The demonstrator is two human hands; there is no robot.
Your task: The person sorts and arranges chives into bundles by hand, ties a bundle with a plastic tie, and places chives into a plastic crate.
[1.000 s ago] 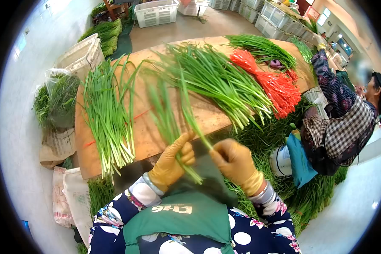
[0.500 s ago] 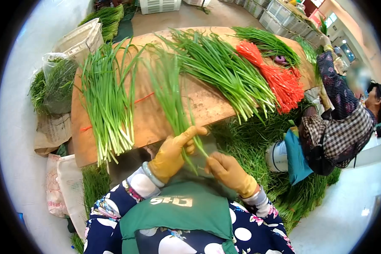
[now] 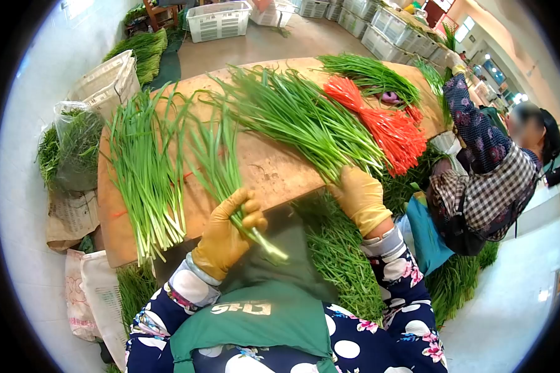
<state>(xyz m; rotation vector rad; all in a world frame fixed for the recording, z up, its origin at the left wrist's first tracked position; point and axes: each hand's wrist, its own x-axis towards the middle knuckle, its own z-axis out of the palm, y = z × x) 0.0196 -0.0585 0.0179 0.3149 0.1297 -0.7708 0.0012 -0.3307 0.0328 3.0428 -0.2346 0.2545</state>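
My left hand (image 3: 230, 233), in a yellow glove, is closed around a small bunch of green stalks (image 3: 221, 165); their pale ends stick out below the fist. My gloved right hand (image 3: 358, 196) is at the lower ends of the large pile of stalks (image 3: 305, 118), fingers bent against them; its fingertips are partly hidden among the stems. Another bundle (image 3: 144, 180) lies at the left of the wooden table (image 3: 274, 171), across a red tie. Red strips (image 3: 389, 133) lie right of the large pile.
A co-worker (image 3: 485, 180) in a checked garment is at the right, an arm stretched toward more stalks. Loose greens (image 3: 342, 248) lie below the table edge. A white crate (image 3: 109, 84) and a bag of greens (image 3: 74, 146) stand left; more crates (image 3: 218, 22) are behind.
My right hand has moved from beside my left hand up and right to the large pile. My left hand keeps its bunch, now lower and more to the left. The view has shifted slightly.
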